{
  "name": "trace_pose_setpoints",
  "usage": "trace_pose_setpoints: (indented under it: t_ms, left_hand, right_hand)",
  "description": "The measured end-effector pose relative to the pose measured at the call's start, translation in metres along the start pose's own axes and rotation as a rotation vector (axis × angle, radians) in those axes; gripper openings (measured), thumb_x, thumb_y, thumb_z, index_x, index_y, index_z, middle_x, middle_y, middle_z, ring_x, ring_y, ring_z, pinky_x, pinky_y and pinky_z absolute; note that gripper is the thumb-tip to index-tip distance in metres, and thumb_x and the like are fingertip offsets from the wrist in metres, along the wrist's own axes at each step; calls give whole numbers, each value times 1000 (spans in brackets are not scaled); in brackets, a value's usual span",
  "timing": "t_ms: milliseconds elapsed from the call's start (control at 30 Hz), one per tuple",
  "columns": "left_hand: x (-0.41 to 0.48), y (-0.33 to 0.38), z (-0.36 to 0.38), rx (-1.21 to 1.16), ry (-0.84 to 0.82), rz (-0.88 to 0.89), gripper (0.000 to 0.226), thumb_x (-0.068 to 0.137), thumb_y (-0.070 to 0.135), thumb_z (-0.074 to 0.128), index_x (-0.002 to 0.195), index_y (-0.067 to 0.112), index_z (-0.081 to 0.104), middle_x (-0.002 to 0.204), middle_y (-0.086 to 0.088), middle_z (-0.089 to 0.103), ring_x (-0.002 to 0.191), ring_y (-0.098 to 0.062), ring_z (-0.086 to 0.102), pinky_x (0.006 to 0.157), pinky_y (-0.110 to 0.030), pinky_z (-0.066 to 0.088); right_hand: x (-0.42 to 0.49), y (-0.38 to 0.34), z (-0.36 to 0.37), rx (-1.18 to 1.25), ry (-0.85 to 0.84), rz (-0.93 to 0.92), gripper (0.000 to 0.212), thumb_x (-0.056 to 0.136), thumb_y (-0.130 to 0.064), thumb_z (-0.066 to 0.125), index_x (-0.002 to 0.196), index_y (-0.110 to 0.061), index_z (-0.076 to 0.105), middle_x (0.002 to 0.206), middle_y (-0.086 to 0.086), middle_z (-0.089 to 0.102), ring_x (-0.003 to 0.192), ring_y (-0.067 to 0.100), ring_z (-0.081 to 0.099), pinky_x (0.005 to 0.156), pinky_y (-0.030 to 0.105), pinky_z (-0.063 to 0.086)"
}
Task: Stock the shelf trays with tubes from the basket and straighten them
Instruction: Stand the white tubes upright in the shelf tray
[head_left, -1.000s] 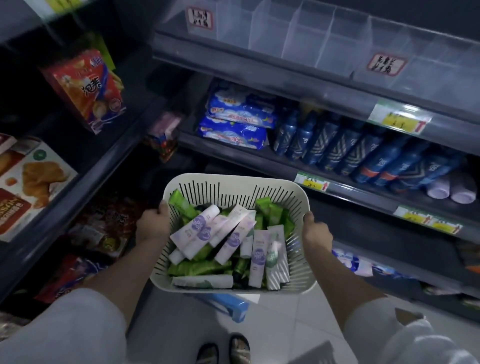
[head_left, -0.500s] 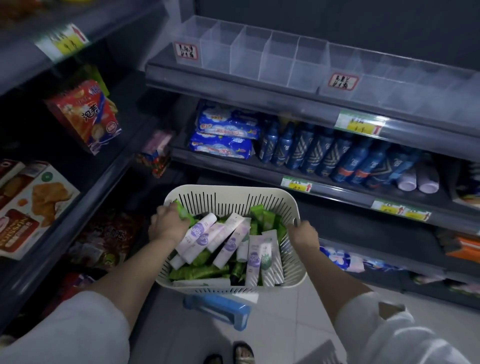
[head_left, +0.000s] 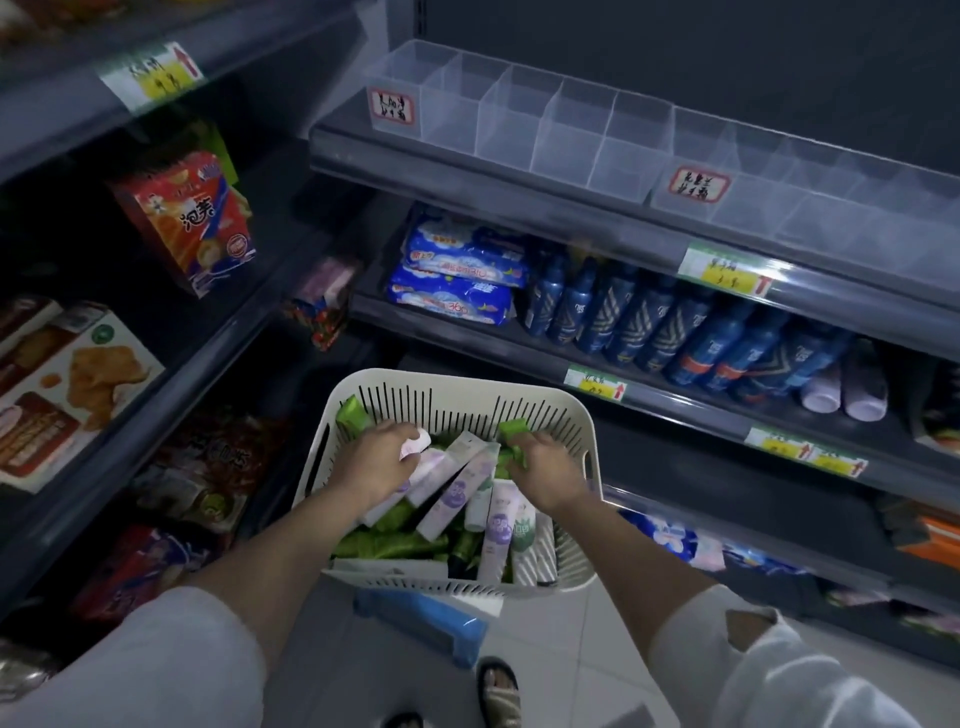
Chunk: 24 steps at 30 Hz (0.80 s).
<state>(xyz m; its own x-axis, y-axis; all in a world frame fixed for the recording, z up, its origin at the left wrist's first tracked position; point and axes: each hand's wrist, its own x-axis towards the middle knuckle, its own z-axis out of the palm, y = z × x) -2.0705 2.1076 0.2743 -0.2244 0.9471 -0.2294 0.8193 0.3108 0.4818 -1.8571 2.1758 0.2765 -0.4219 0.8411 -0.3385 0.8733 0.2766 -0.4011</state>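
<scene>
A white slotted basket sits low in front of me on a blue stool, filled with several white-and-purple and green tubes. My left hand is inside it, fingers curled round a white tube at the left. My right hand is also inside and grips a green tube near the far rim. Two clear divided shelf trays stand on the upper shelf, with nothing visible in their compartments.
Blue bottles and blue packs fill the shelf below the trays. Snack boxes line the left shelving. Price tags run along the shelf edges. Pale floor tiles and my sandalled foot are below.
Both hands let go of the basket's rim and moved inside it onto tubes. The view has tilted up, showing more of the clear trays.
</scene>
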Motion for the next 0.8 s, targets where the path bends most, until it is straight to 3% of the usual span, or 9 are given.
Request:
trace_pose_setpoints:
  t_ms: [167, 300, 500, 667, 800]
  left_hand:
    - [10, -18, 22, -28, 2, -77, 27, 90, 22, 54, 115, 11, 61, 115, -10, 59, 103, -29, 57, 78, -33, 45]
    - [16, -23, 41, -24, 39, -175, 37, 92, 22, 54, 128, 12, 54, 125, -11, 55, 112, -29, 53, 88, -33, 44]
    - [11, -45, 61, -27, 3, -325, 46, 90, 24, 55, 134, 11, 48, 124, -16, 53, 114, -33, 52, 86, -35, 44]
    - [11, -61, 69, 28, 2, -408, 46, 90, 22, 53, 133, 10, 44, 129, -15, 51, 116, -29, 50, 86, -31, 41]
    - [21, -67, 73, 103, -12, -429, 50, 91, 22, 50, 138, 10, 38, 135, -12, 50, 123, -28, 46, 96, -33, 42]
  right_hand:
    - [38, 5, 8, 2, -117, -116, 42, 95, -26, 50, 135, -13, 49, 137, 14, 48, 122, 30, 51, 101, 34, 43]
    - [70, 12, 15, -60, -174, -235, 42, 96, -27, 48, 136, -14, 49, 135, 12, 51, 122, 28, 51, 100, 35, 43]
    - [101, -1, 37, -90, -301, -417, 40, 99, -18, 44, 137, -6, 46, 136, 16, 51, 121, 27, 49, 99, 32, 39]
    - [116, -15, 67, -46, -359, -284, 41, 99, -24, 45, 131, 2, 47, 133, 20, 49, 120, 31, 48, 95, 34, 42]
    - [127, -22, 88, -31, -356, -185, 38, 97, -32, 49, 117, 0, 52, 124, 20, 54, 112, 30, 53, 83, 31, 41]
